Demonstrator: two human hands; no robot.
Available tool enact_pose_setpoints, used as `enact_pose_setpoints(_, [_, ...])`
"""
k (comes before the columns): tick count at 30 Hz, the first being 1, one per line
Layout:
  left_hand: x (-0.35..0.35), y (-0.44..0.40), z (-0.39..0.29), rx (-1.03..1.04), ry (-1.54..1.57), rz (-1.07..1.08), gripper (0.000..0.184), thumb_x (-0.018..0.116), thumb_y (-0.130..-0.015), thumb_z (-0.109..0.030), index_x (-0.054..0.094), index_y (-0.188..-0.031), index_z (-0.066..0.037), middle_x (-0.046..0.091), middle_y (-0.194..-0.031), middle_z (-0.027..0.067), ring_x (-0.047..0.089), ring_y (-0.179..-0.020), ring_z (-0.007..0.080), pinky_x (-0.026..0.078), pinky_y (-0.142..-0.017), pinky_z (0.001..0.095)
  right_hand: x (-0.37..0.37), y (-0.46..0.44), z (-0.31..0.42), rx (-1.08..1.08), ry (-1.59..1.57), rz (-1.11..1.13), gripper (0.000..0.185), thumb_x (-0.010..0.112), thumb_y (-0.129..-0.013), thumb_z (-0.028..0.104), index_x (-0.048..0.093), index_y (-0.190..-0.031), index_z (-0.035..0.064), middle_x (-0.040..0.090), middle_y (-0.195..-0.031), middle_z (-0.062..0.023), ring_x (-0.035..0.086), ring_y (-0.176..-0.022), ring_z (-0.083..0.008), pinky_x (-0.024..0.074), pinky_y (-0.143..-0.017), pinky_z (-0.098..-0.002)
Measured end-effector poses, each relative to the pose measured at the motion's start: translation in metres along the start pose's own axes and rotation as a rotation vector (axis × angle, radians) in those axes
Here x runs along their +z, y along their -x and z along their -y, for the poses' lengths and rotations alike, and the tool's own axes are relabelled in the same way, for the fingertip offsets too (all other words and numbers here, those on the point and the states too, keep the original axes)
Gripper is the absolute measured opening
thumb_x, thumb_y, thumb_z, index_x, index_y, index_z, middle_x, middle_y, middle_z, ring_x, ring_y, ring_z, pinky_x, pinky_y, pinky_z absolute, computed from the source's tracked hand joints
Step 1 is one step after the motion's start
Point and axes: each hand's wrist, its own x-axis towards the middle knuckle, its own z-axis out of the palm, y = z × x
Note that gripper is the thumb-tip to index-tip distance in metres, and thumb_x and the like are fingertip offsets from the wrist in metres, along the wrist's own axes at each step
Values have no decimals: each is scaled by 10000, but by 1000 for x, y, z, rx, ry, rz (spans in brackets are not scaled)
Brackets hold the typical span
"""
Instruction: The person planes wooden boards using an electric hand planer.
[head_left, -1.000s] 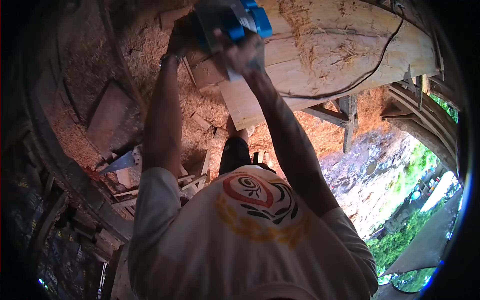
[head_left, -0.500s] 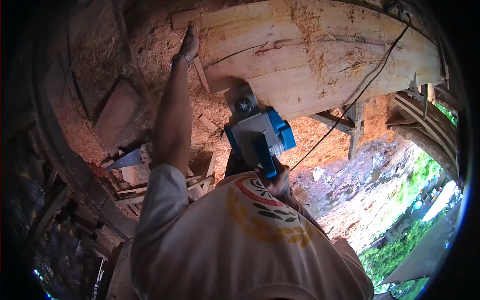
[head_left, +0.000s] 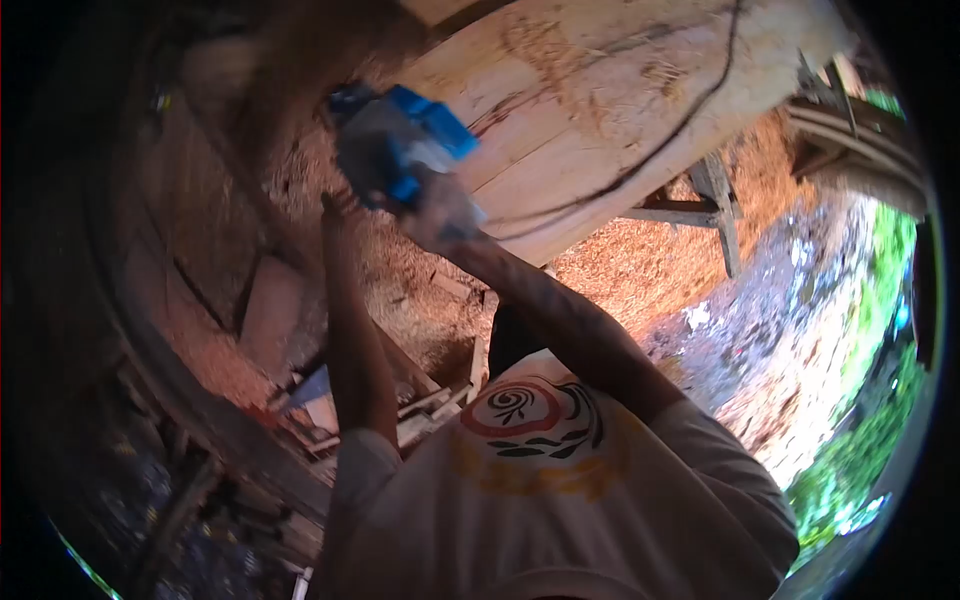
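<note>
My right hand point(head_left: 440, 212) is wrapped round the rear handle of a blue and grey electric hand planer point(head_left: 385, 140). The planer is over the left end of a wide pale wooden plank point(head_left: 590, 150), blurred by motion; whether it touches the wood cannot be made out. My left hand point(head_left: 343, 205) is just left of and below the planer, close to it, its fingers smeared. A dark power cord point(head_left: 690, 115) runs across the plank from near my right hand.
Orange wood shavings point(head_left: 610, 265) cover the ground below the plank. A wooden support point(head_left: 715, 200) stands under its near edge. Offcuts point(head_left: 440, 400) and a saw-like blade point(head_left: 308, 390) lie at lower left. A dark beam point(head_left: 190, 400) curves along the left.
My right hand has carried the planer up and left, away from my body, to the plank's left end. My left hand has left the plank's far end and come down beside the planer.
</note>
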Motion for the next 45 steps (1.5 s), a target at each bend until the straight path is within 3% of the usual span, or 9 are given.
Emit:
enact_pose_setpoints(5, [17,38,28,-29,-89,-41,524,529,-1064,-419,497,-1426,-42,601,-1318,158,590,-1259,308,495,-1031,443,35,-61,-22,-149,299,-50,694,655,-892,615,636,-1070,-55,678,-846,-294,699,-718,-409,550,-655,-499])
enact_pose_setpoints(8, [18,51,10,78,-146,-133,410,545,-1037,-289,538,-1362,-39,629,-1272,155,608,-1190,303,506,-982,430,-49,-18,1,159,-40,123,722,679,-880,617,636,-1120,-62,681,-805,-224,696,-703,-350,558,-665,-453])
enact_pose_setpoints(13, [43,47,-18,646,-647,-319,267,572,-992,-73,606,-1254,-33,675,-1196,151,639,-1076,294,525,-901,408,-156,70,-27,269,-299,-95,549,783,-893,384,641,-1197,-51,725,-969,-163,697,-848,-227,567,-745,-370])
enact_pose_setpoints(17, [142,34,-8,1258,-1083,-259,440,519,-1013,-154,499,-1420,12,503,-1459,259,492,-1336,404,388,-1120,508,-223,81,-54,223,-284,-219,466,807,-872,278,644,-1167,-44,743,-987,-159,719,-868,-226,562,-784,-349])
enact_pose_setpoints(20, [216,75,2,1113,-1449,-358,688,536,-986,-310,329,-1533,54,300,-1613,271,265,-1500,450,231,-1211,576,-258,54,-73,92,231,-207,303,803,-824,251,682,-940,-1,711,-736,-148,712,-672,-282,543,-616,-391])
enact_pose_setpoints(27, [249,109,45,1045,-1270,-49,837,516,-956,-468,278,-1563,57,231,-1650,270,185,-1549,411,136,-1246,576,-276,-29,-104,-105,623,-123,350,673,-870,145,613,-1193,25,665,-665,-243,670,-607,-465,503,-500,-512])
enact_pose_setpoints(33, [257,168,57,983,-1410,80,868,541,-945,-476,262,-1570,58,198,-1667,249,143,-1569,371,76,-1267,548,-248,-20,-122,-456,1002,130,587,560,-835,86,439,-1387,-73,668,-1035,-305,695,-724,-414,568,-628,-507])
enact_pose_setpoints(37, [239,155,58,964,-1219,268,819,595,-941,-379,273,-1584,14,249,-1662,210,189,-1551,395,147,-1252,554,-244,1,-138,-384,1011,270,595,562,-877,155,433,-1414,-68,636,-1004,-274,672,-750,-352,544,-645,-481])
enact_pose_setpoints(45, [225,160,66,756,-1373,-279,801,594,-954,-337,251,-1587,14,294,-1633,235,251,-1526,404,217,-1224,561,-259,8,-170,-363,849,339,654,606,-819,103,411,-1415,-86,636,-1037,-320,668,-710,-396,546,-611,-495])
